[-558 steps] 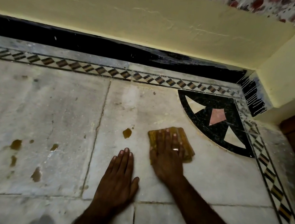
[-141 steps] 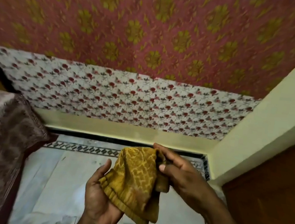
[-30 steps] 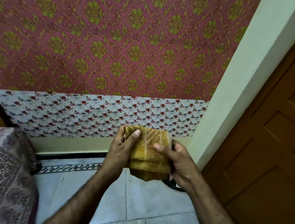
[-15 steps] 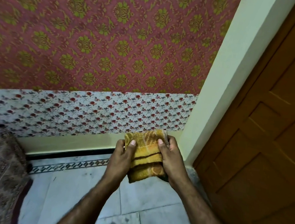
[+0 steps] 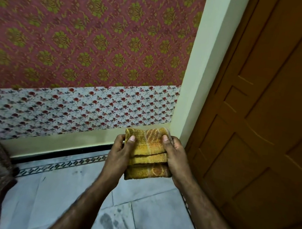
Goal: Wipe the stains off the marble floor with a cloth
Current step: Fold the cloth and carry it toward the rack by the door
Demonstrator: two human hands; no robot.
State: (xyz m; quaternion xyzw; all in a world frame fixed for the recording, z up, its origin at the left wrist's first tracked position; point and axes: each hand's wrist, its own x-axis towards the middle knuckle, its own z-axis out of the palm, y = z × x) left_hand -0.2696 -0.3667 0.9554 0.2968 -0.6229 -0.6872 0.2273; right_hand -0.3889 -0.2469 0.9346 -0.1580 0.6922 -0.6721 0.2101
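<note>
Both hands have drawn the cloth [image 5: 148, 152] into a tighter, thicker stack than half a second ago, and it sits a little lower. It is held in the air above the marble floor [image 5: 58, 194], the left hand [image 5: 118, 155] and right hand [image 5: 174, 159] gripping opposite sides, thumbs pressed on top. It looks light, soft and limp, so I'd hold the folded pad flat under the palm. Dark smudges [image 5: 113, 225] mark the floor below.

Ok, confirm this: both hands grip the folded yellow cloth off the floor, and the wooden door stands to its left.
One slip: the head view shows the wooden door right of the folded yellow cloth, not left. The left hand and right hand do grip it off the floor.
</note>
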